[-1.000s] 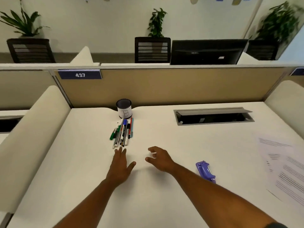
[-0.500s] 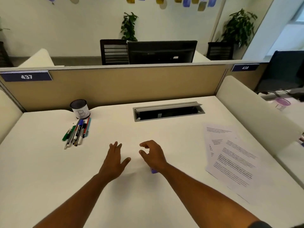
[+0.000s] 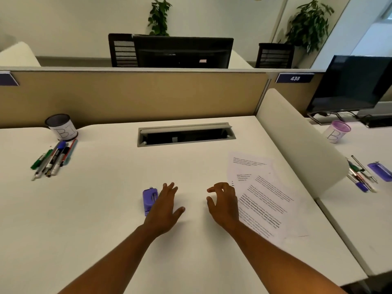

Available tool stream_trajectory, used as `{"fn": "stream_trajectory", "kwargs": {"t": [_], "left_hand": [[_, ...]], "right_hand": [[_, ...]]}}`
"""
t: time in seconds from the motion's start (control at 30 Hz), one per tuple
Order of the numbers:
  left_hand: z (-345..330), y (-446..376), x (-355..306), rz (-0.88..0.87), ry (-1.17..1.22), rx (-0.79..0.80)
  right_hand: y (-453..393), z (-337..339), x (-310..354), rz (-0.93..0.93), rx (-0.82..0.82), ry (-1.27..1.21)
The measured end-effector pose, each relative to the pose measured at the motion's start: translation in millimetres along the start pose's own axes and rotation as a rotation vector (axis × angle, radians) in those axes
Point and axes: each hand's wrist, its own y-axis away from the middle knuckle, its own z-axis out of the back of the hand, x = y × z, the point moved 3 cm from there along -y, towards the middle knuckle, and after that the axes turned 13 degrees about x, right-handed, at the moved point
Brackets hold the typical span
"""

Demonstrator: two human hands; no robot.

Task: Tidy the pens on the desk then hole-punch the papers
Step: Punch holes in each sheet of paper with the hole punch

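Several pens and markers (image 3: 53, 158) lie in a loose bundle at the far left of the white desk (image 3: 101, 209), just in front of a black pen cup (image 3: 60, 126) with a white label. A purple hole punch (image 3: 150, 199) lies mid-desk, its right side partly covered by my left hand (image 3: 164, 209), which is flat with fingers spread and holds nothing. My right hand (image 3: 222, 203) hovers with fingers curled apart, empty, at the left edge of the printed papers (image 3: 267, 196) fanned out on the right.
A grey cable tray (image 3: 184, 134) is sunk into the desk's back. A tan partition (image 3: 135, 94) closes the back, a white divider (image 3: 297, 141) the right side. The neighbouring desk holds a purple cup (image 3: 338, 131), pens (image 3: 360, 175), another punch (image 3: 380, 170) and a monitor (image 3: 350, 85).
My view has swung to the right, so the pens and cup now sit far left and the papers are in full view. Both hands stay low over the desk, empty.
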Motion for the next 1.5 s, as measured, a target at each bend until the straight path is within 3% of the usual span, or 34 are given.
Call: {"fn": "stream_trajectory", "kwargs": {"t": [0.17,0.3,0.4,0.77,0.83,0.97,1.03,1.17,1.5], "left_hand": [[-42,-5,-12,-0.007,-0.025,0.096],[-63,1,2,0.022,-0.104,0.12],[-71,4,9,-0.013,-0.143,0.086],[-69,1,10,-0.006,-0.063,0.096],[-69,1,11,-0.013,-0.074,0.096],[-73,1,12,-0.017,-0.181,0.104],[-76,1,12,-0.018,-0.231,0.102],[-77,1,11,-0.013,-0.24,0.09],[-76,3,9,-0.003,-0.237,0.094]], "right_hand": [[10,20,-54,-0.253,-0.12,0.228],[16,17,-94,-0.455,0.125,0.322],[24,6,-104,-0.414,0.221,0.33],[36,-32,-53,-0.133,0.308,0.364],[34,-29,-45,-0.092,0.277,0.31],[17,4,-60,-0.09,0.016,0.233],[7,19,-82,-0.257,-0.043,0.256],[2,27,-113,-0.583,0.001,0.208],[10,15,-104,-0.365,-0.085,0.145]]}}
